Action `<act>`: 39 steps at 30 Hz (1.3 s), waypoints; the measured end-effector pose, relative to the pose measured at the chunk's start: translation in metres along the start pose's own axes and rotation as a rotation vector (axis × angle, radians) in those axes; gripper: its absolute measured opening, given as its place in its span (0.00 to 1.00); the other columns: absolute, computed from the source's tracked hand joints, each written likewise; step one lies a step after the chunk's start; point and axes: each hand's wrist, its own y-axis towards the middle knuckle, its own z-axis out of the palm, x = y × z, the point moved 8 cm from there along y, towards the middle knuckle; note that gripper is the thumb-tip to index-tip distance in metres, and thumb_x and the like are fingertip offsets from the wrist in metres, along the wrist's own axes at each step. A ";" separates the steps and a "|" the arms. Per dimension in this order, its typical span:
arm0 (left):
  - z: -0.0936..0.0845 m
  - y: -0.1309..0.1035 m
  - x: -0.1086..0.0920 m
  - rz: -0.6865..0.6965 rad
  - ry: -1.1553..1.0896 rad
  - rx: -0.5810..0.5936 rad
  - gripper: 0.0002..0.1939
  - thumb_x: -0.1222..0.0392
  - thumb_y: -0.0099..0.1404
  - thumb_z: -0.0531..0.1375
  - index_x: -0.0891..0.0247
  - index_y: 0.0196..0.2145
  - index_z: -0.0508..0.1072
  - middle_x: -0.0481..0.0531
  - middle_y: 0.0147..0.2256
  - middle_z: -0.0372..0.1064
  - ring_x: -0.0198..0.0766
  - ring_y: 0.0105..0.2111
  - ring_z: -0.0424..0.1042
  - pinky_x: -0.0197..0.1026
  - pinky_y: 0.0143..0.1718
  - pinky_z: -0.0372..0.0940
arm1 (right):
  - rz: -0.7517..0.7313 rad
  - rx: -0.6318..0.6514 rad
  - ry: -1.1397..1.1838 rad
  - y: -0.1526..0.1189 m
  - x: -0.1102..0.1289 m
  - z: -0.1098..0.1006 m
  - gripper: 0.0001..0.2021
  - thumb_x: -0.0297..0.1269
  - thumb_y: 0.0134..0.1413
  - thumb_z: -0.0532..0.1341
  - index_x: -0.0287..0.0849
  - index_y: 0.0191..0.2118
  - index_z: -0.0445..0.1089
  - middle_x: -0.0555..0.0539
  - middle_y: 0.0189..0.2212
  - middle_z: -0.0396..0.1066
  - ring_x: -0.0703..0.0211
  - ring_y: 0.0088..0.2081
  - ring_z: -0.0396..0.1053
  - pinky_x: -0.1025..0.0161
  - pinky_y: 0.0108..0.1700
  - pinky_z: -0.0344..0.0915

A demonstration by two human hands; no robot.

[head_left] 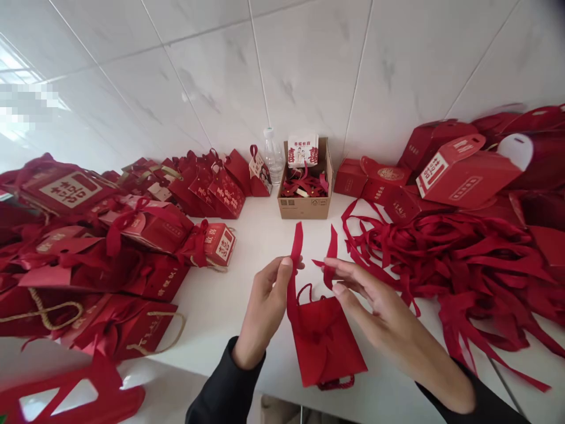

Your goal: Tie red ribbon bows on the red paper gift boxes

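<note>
A small flat red paper gift bag (324,344) lies on the white counter (225,294) at its near edge, a red ribbon (295,259) rising from the bag's top in two loose ends. The left hand (265,306) pinches the left, taller ribbon end between thumb and fingers, just above the bag's left corner. The right hand (375,300) grips the shorter, notched ribbon end between thumb and forefinger above the bag's right side, its other fingers spread (both wrists in dark sleeves).

To the right of the bag, a tangled heap of loose red ribbons (463,259) covers the counter, some strands trailing toward the near edge. Beyond the bag, against the white tiled wall (309,65), stands an open brown cardboard box (305,203) holding more red pieces, with a white printed card (302,150) propped at its back. Just left of that box, farther from the bag, is a clear plastic bottle (273,154).

To the left of the bag, well apart from it, a crowd of finished red gift bags with bows and rope handles (132,235) fills the counter. Beyond the ribbon heap, on the far right of the bag, sit stacked red cardboard boxes with tab handles (459,171).
</note>
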 end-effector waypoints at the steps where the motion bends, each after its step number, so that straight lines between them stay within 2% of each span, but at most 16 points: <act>1: -0.005 -0.008 0.008 -0.041 0.016 0.004 0.21 0.42 0.76 0.57 0.57 0.39 0.83 0.53 0.41 0.82 0.48 0.46 0.78 0.44 0.47 0.71 | 0.022 0.004 0.014 -0.001 -0.009 -0.001 0.23 0.58 0.73 0.55 0.60 0.65 0.67 0.45 0.63 0.73 0.48 0.62 0.73 0.43 0.61 0.73; 3: -0.016 -0.027 0.024 -0.130 0.050 -0.011 0.22 0.39 0.75 0.56 0.55 0.42 0.84 0.54 0.46 0.82 0.51 0.49 0.78 0.46 0.47 0.72 | 0.062 0.002 0.041 -0.006 -0.023 -0.003 0.24 0.59 0.71 0.56 0.59 0.66 0.66 0.44 0.60 0.75 0.48 0.62 0.73 0.44 0.61 0.73; 5: -0.027 -0.048 0.037 -0.242 0.098 -0.052 0.24 0.36 0.75 0.55 0.52 0.49 0.84 0.54 0.54 0.79 0.55 0.56 0.74 0.51 0.54 0.71 | 0.100 -0.017 0.041 -0.011 -0.032 -0.006 0.25 0.60 0.70 0.58 0.62 0.68 0.64 0.45 0.59 0.75 0.48 0.63 0.72 0.46 0.59 0.75; 7: -0.032 -0.068 0.046 -0.339 0.106 -0.091 0.25 0.34 0.74 0.55 0.50 0.53 0.83 0.53 0.58 0.77 0.57 0.62 0.70 0.54 0.59 0.68 | 0.120 -0.032 -0.019 -0.016 -0.035 -0.009 0.26 0.59 0.70 0.57 0.65 0.69 0.62 0.47 0.61 0.74 0.48 0.63 0.72 0.49 0.55 0.78; 10: -0.026 -0.085 0.042 -0.302 -0.016 -0.139 0.22 0.37 0.72 0.60 0.51 0.51 0.83 0.54 0.56 0.78 0.57 0.62 0.70 0.55 0.61 0.67 | 0.059 -0.017 -0.169 -0.023 -0.028 -0.008 0.23 0.56 0.71 0.56 0.67 0.68 0.64 0.49 0.65 0.71 0.48 0.65 0.70 0.59 0.44 0.82; 12: -0.018 -0.087 0.035 -0.210 -0.085 -0.148 0.19 0.41 0.71 0.63 0.52 0.51 0.83 0.56 0.57 0.77 0.57 0.61 0.71 0.54 0.62 0.67 | -0.029 -0.026 -0.261 -0.027 -0.018 -0.008 0.19 0.52 0.71 0.57 0.64 0.64 0.69 0.48 0.63 0.71 0.48 0.64 0.70 0.65 0.33 0.80; 14: -0.010 -0.086 0.030 -0.144 -0.111 -0.121 0.16 0.45 0.72 0.64 0.52 0.52 0.82 0.56 0.59 0.75 0.55 0.61 0.70 0.54 0.63 0.65 | -0.121 -0.059 -0.341 -0.030 -0.008 -0.009 0.14 0.48 0.71 0.57 0.61 0.56 0.74 0.46 0.56 0.75 0.49 0.60 0.74 0.67 0.29 0.78; 16: -0.006 -0.084 0.027 -0.092 -0.128 -0.091 0.12 0.49 0.73 0.64 0.52 0.49 0.83 0.55 0.57 0.75 0.52 0.60 0.71 0.52 0.61 0.66 | -0.195 -0.097 -0.401 -0.031 -0.001 -0.011 0.10 0.45 0.71 0.58 0.57 0.51 0.74 0.46 0.49 0.76 0.51 0.53 0.78 0.62 0.35 0.80; 18: -0.006 -0.082 0.025 -0.062 -0.133 -0.088 0.07 0.52 0.73 0.64 0.52 0.43 0.83 0.54 0.52 0.78 0.49 0.58 0.72 0.48 0.59 0.67 | -0.242 -0.147 -0.444 -0.032 0.004 -0.014 0.09 0.44 0.71 0.59 0.55 0.51 0.72 0.47 0.46 0.77 0.53 0.48 0.79 0.56 0.44 0.80; 19: -0.007 -0.082 0.024 -0.055 -0.134 -0.090 0.07 0.52 0.73 0.64 0.52 0.41 0.83 0.53 0.48 0.79 0.48 0.56 0.73 0.47 0.57 0.67 | -0.256 -0.164 -0.461 -0.032 0.006 -0.016 0.09 0.45 0.71 0.59 0.55 0.53 0.71 0.47 0.46 0.78 0.53 0.46 0.79 0.55 0.45 0.80; 22: -0.008 -0.083 0.024 -0.071 -0.133 -0.101 0.08 0.51 0.73 0.63 0.53 0.38 0.82 0.52 0.43 0.78 0.47 0.50 0.74 0.45 0.51 0.68 | -0.297 -0.157 -0.492 -0.032 0.010 -0.015 0.09 0.44 0.72 0.59 0.54 0.53 0.70 0.48 0.44 0.78 0.53 0.44 0.79 0.57 0.41 0.79; 25: -0.007 -0.086 0.023 -0.059 -0.033 -0.112 0.06 0.51 0.71 0.65 0.54 0.41 0.78 0.51 0.41 0.75 0.45 0.44 0.72 0.43 0.47 0.66 | -0.342 -0.117 -0.485 -0.032 0.013 -0.011 0.06 0.40 0.71 0.59 0.53 0.50 0.72 0.48 0.42 0.77 0.54 0.43 0.79 0.59 0.40 0.77; 29: -0.002 -0.088 0.021 -0.016 0.167 -0.143 0.04 0.60 0.67 0.66 0.55 0.38 0.73 0.48 0.35 0.69 0.41 0.37 0.65 0.39 0.41 0.63 | -0.388 -0.092 -0.464 -0.033 0.017 -0.005 0.07 0.35 0.71 0.59 0.52 0.50 0.72 0.49 0.39 0.75 0.56 0.41 0.78 0.60 0.40 0.75; 32: -0.003 -0.090 0.028 -0.077 0.104 -0.189 0.05 0.59 0.71 0.62 0.57 0.35 0.74 0.48 0.32 0.66 0.40 0.34 0.63 0.38 0.37 0.62 | -0.392 -0.085 -0.422 -0.035 0.016 -0.004 0.06 0.34 0.72 0.58 0.52 0.44 0.71 0.51 0.36 0.74 0.58 0.37 0.76 0.62 0.39 0.74; 35: -0.012 -0.096 0.043 -0.218 -0.059 -0.274 0.10 0.50 0.73 0.63 0.57 0.39 0.79 0.49 0.33 0.71 0.41 0.36 0.66 0.38 0.38 0.63 | -0.371 -0.087 -0.411 -0.038 0.013 -0.007 0.04 0.35 0.73 0.59 0.53 0.44 0.70 0.50 0.38 0.73 0.57 0.38 0.76 0.63 0.36 0.73; 39: -0.022 -0.098 0.062 -0.362 -0.289 -0.353 0.18 0.41 0.65 0.69 0.60 0.33 0.81 0.51 0.32 0.74 0.40 0.36 0.68 0.38 0.39 0.65 | -0.335 -0.096 -0.419 -0.041 0.010 -0.009 0.04 0.38 0.73 0.58 0.54 0.45 0.69 0.48 0.41 0.73 0.55 0.42 0.75 0.65 0.25 0.64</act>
